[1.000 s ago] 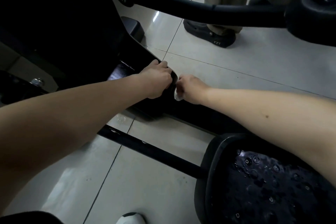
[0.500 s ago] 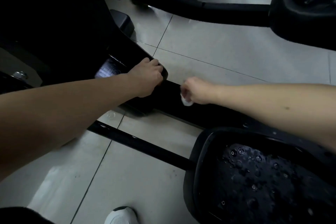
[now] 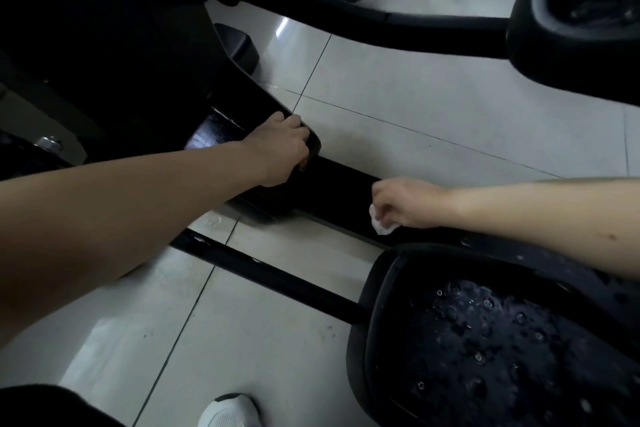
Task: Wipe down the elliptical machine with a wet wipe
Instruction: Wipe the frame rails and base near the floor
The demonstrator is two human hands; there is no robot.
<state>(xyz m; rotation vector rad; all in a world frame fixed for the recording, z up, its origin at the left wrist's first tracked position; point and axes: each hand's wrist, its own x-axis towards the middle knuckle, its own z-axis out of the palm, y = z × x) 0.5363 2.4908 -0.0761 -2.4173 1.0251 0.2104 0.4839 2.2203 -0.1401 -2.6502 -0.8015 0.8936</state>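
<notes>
Task thing: the wet wipe (image 3: 379,225) is a small crumpled white wad on the near side of the black centre rail (image 3: 343,184), right of middle.
Right hand: the right hand (image 3: 403,203) has its fingers curled down and pinches the wad against the rail. Only a corner of wipe shows below the knuckles.
Left hand: the left hand (image 3: 282,149) is curled over the rounded end of the glossy cover (image 3: 239,94) and grips its lip. It is left of the right hand and apart from it.
Machine: the elliptical machine (image 3: 104,45) rises as a dark housing at the far left, with 2 pedals to the right.
Risk 1: the wad is so small that it could slip from the pinch, or clean only a narrow stripe and leave streaks.
Risk 2: the right forearm crosses just above the near pedal (image 3: 485,340). Leaning on it would probably swing the linkage and trap the left fingers at the cover's end.
Risk 3: the floor tiles (image 3: 415,97) are glossy, and a wet glint lies below the left wrist. The person's white shoe (image 3: 228,412) could slide while reaching.
Rail: flat, matte black, long and straight.
Cover: hard, polished black with a curved lip that catches light.
Near pedal: moulded black tub with a raised rim, its studded tread beaded with water.
Far pedal (image 3: 575,17): the same shape, too dark for detail.
Tiles: smooth, pale, with thin dark grout lines.
</notes>
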